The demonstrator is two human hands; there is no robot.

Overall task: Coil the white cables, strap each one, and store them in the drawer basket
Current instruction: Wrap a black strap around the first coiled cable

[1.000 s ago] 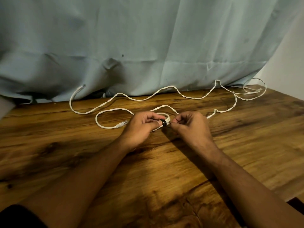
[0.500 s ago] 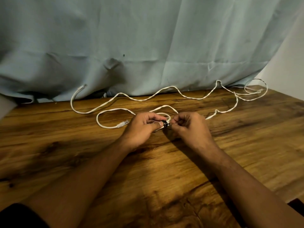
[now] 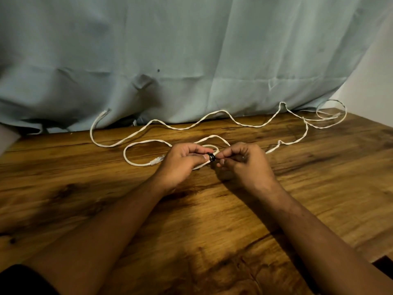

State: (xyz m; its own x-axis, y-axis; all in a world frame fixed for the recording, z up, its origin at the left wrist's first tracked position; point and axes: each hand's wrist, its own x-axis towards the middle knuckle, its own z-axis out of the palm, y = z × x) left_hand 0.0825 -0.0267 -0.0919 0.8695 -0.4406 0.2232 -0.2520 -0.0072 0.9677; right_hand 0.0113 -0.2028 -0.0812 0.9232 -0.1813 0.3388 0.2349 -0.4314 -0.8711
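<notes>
View: head
Curtain (image 3: 191,50): pale cloth at 12 o'clock, hem meeting the wooden bench (image 3: 212,220).
White cable (image 3: 144,141): mostly uncoiled, snaking from 10 to 2 o'clock; small fold at centre; plug (image 3: 156,161) at 9 o'clock of the hands.
Left hand (image 3: 180,162): grip curled round the fold.
Right hand (image 3: 244,165): grip pinching the black strap (image 3: 211,157) on the fold.

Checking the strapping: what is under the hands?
Black strap around the white cable shows between left hand and right hand, table beneath; anything under the palms is hidden.
</notes>
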